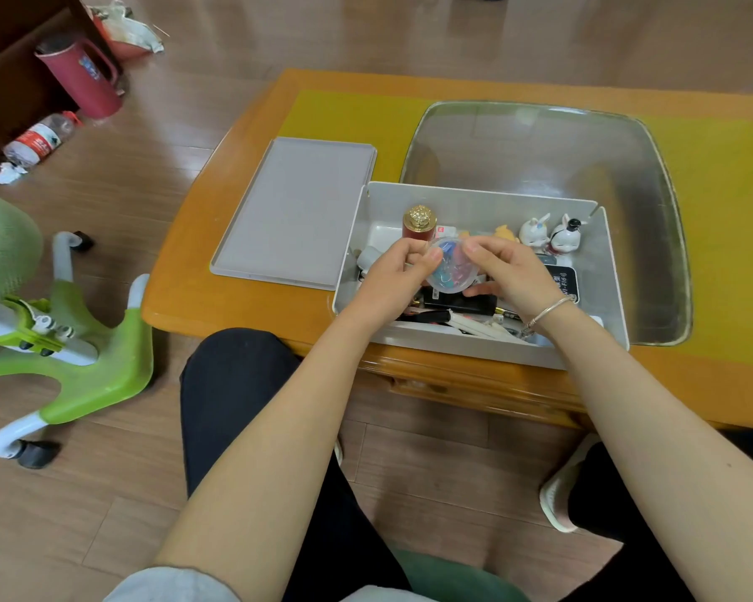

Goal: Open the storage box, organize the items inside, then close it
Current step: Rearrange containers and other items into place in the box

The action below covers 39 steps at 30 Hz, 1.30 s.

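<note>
Above the open box (474, 202), lid (296, 210) aside on the worktop (235, 176), both hands' grips, left (398, 271) and right (507, 271), pinch a clear round container (451, 271); best kept level and set upright in a free corner.

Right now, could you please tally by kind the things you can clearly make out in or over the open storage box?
Rabbit figurines: 2
Red bottle with gold cap: 1
Clear round container of coloured bits, held by the left hand and right hand: 1
Black device: 1
Total: 5. The clutter underneath is too jumbled to count.
</note>
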Each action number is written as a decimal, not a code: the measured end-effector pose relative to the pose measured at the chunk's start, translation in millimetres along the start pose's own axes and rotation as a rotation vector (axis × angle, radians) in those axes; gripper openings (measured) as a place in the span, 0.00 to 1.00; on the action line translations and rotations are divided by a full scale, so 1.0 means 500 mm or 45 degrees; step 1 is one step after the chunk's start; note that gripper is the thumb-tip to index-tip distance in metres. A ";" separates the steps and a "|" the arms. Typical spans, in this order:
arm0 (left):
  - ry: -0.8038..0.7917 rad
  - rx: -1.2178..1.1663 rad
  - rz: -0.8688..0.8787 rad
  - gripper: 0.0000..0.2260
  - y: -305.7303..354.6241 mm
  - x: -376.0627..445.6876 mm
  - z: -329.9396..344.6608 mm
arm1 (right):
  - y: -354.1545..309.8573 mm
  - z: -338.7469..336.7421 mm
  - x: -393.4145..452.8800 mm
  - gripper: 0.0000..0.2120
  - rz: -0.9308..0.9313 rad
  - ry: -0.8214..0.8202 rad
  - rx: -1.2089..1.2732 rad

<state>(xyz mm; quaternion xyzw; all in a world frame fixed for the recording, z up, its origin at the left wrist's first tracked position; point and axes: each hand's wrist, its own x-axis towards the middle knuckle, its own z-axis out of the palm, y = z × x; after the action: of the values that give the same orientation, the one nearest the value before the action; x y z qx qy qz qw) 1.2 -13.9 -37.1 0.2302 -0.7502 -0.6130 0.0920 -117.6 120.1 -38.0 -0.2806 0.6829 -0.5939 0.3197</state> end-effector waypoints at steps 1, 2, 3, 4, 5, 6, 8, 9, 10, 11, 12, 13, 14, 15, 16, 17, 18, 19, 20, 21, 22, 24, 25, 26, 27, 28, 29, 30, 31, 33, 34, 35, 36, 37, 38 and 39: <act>-0.003 0.004 0.004 0.10 0.001 -0.001 0.001 | 0.000 0.000 0.001 0.08 0.004 -0.003 -0.007; -0.007 -0.003 0.006 0.10 0.002 -0.002 0.000 | 0.000 -0.001 0.002 0.09 0.014 -0.008 -0.001; -0.011 -0.010 0.006 0.10 0.003 -0.003 -0.001 | 0.000 -0.001 0.003 0.09 0.030 -0.019 0.014; -0.015 -0.015 0.005 0.10 0.004 -0.003 -0.003 | -0.001 -0.001 0.004 0.09 0.048 -0.037 0.032; -0.020 -0.021 0.003 0.10 0.005 -0.003 -0.004 | -0.002 0.000 0.004 0.10 0.062 -0.058 0.049; -0.024 -0.027 0.002 0.10 0.005 -0.003 -0.005 | -0.003 0.000 0.005 0.10 0.068 -0.076 0.057; -0.025 -0.035 0.006 0.09 0.006 -0.003 -0.004 | -0.007 0.002 0.005 0.11 0.056 -0.087 0.070; -0.023 -0.036 0.007 0.09 0.005 -0.004 -0.003 | -0.009 0.004 0.004 0.12 0.047 -0.086 0.087; -0.020 -0.038 0.009 0.09 0.005 -0.004 -0.003 | -0.011 0.006 0.004 0.12 0.039 -0.084 0.106; -0.019 -0.040 0.014 0.09 0.006 -0.005 -0.002 | -0.012 0.008 0.004 0.12 0.030 -0.083 0.123; -0.020 -0.049 0.017 0.10 0.006 -0.005 -0.002 | -0.013 0.010 0.005 0.12 0.020 -0.077 0.133; -0.020 -0.065 0.016 0.10 0.005 -0.005 -0.002 | -0.013 0.012 0.006 0.13 0.014 -0.066 0.139; -0.018 -0.082 0.010 0.11 0.006 -0.005 -0.002 | -0.013 0.014 0.009 0.14 0.012 -0.055 0.140; -0.016 -0.097 0.002 0.12 0.006 -0.004 -0.003 | -0.015 0.016 0.010 0.15 0.018 -0.045 0.137; -0.012 -0.113 -0.007 0.12 0.007 -0.003 -0.004 | -0.017 0.018 0.011 0.15 0.031 -0.032 0.126; -0.008 -0.137 -0.017 0.12 0.007 -0.002 -0.004 | -0.019 0.021 0.011 0.16 0.045 -0.015 0.109; -0.005 -0.166 -0.030 0.12 0.006 0.000 -0.004 | -0.021 0.022 0.011 0.15 0.049 0.010 0.080; -0.003 -0.194 -0.047 0.11 0.005 0.001 -0.004 | -0.023 0.024 0.010 0.14 0.036 0.042 0.038; 0.002 -0.210 -0.065 0.11 0.004 0.003 -0.002 | -0.025 0.027 0.009 0.12 0.004 0.080 -0.017; 0.012 -0.210 -0.081 0.12 0.003 0.004 -0.001 | -0.026 0.029 0.006 0.11 -0.036 0.120 -0.087; 0.029 -0.205 -0.097 0.13 0.003 0.005 0.000 | -0.027 0.031 0.004 0.12 -0.083 0.159 -0.181; 0.086 -0.229 -0.128 0.15 0.004 0.006 0.001 | -0.032 0.032 -0.003 0.18 -0.207 0.191 -0.438; 0.115 -0.255 -0.140 0.15 0.005 0.006 0.001 | -0.034 0.034 -0.006 0.21 -0.277 0.172 -0.570; 0.134 -0.275 -0.147 0.14 0.007 0.006 0.000 | -0.034 0.036 -0.010 0.24 -0.339 0.141 -0.678; 0.141 -0.279 -0.149 0.14 0.008 0.005 0.000 | -0.033 0.040 -0.012 0.28 -0.380 0.115 -0.766; 0.141 -0.268 -0.146 0.14 0.007 0.005 0.001 | -0.032 0.045 -0.014 0.31 -0.408 0.107 -0.860; 0.139 -0.251 -0.140 0.15 0.007 0.005 0.001 | -0.032 0.050 -0.014 0.32 -0.431 0.122 -0.964; 0.139 -0.236 -0.135 0.16 0.006 0.006 0.001 | -0.033 0.055 -0.012 0.33 -0.451 0.151 -1.058; 0.136 -0.234 -0.134 0.17 0.006 0.006 0.000 | -0.035 0.060 -0.010 0.33 -0.462 0.177 -1.121; 0.120 -0.264 -0.137 0.19 0.008 0.007 -0.003 | -0.041 0.065 -0.006 0.32 -0.458 0.188 -1.126; 0.114 -0.274 -0.143 0.20 0.008 0.008 -0.003 | -0.044 0.065 -0.005 0.31 -0.443 0.179 -1.081; 0.112 -0.263 -0.148 0.21 0.008 0.008 -0.004 | -0.045 0.065 -0.005 0.31 -0.427 0.165 -1.019; 0.113 -0.235 -0.147 0.21 0.007 0.010 -0.005 | -0.046 0.064 -0.006 0.31 -0.419 0.151 -0.951; 0.111 -0.202 -0.138 0.21 0.005 0.010 -0.004 | -0.046 0.062 -0.008 0.31 -0.417 0.135 -0.889; 0.102 -0.173 -0.121 0.22 0.003 0.011 -0.004 | -0.047 0.061 -0.009 0.31 -0.418 0.115 -0.844; 0.083 -0.151 -0.103 0.22 0.001 0.012 -0.004 | -0.047 0.058 -0.011 0.31 -0.417 0.095 -0.822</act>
<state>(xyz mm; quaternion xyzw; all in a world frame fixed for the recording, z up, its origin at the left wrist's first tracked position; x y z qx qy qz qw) -3.2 -18.4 -36.8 0.2744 -0.6991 -0.6519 0.1051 -91.7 102.4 -16.5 -0.4510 0.7924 -0.4007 0.0903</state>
